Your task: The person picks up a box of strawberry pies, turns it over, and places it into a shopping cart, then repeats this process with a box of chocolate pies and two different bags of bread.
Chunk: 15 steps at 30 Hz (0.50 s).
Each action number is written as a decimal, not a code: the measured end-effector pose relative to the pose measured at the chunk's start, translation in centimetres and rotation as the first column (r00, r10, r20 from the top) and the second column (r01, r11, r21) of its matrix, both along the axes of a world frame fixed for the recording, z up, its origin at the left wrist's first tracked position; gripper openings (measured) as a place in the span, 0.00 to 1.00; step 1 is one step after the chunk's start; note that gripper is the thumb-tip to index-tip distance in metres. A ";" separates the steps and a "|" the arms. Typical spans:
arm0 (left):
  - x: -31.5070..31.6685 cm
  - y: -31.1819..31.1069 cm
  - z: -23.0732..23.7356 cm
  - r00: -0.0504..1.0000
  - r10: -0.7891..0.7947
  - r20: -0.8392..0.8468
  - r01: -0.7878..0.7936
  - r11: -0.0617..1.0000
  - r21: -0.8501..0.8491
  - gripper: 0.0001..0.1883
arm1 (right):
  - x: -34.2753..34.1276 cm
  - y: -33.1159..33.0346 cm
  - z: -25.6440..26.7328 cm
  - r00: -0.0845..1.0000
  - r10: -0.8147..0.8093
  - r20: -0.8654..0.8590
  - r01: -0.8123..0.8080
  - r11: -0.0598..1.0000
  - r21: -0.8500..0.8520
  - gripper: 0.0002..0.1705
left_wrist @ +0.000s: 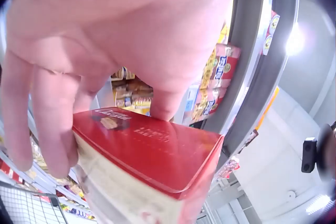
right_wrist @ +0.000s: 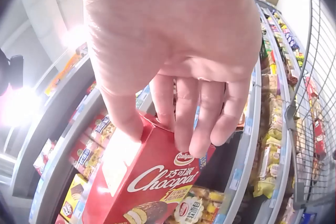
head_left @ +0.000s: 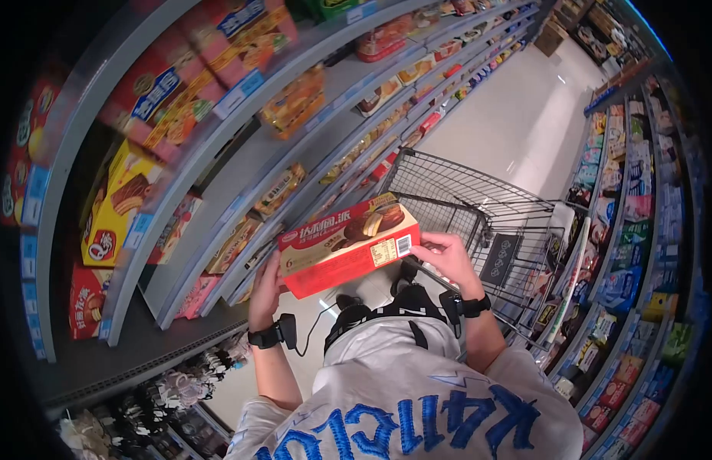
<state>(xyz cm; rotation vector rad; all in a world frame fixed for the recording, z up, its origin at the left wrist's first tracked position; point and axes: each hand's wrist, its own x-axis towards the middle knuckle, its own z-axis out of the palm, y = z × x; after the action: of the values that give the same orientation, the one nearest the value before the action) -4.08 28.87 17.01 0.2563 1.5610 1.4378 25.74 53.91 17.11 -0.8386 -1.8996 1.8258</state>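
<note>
A red and cream Chocopai box (head_left: 348, 244) is held between both hands in front of the body, its barcode side facing up. The left hand (head_left: 265, 295) grips its left end; in the left wrist view that hand (left_wrist: 121, 40) has its thumb and fingers around the red end panel (left_wrist: 152, 142). At the other end is the right hand (head_left: 448, 261). The right wrist view shows the right hand (right_wrist: 178, 50) with thumb on one side and fingers on the opposite side of the box (right_wrist: 152, 176).
Shelves of packaged snacks (head_left: 160, 96) rise along the left, with a yellow box (head_left: 120, 203) on one. A wire shopping cart (head_left: 455, 188) stands ahead and right. Further shelves (head_left: 620, 253) line the right side, and pale floor (head_left: 509, 107) runs between.
</note>
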 end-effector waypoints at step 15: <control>12.2 28.5 -1.5 0.874 -0.485 0.031 0.484 0.865 -0.128 0.38 | 18.6 14.0 -9.8 0.891 -0.451 -0.050 0.406 0.842 -0.356 0.25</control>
<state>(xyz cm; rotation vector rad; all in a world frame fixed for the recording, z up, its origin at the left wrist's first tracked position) 8.16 57.35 15.51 0.5317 1.4525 0.9349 44.36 67.95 7.35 -1.1187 -1.2005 1.8782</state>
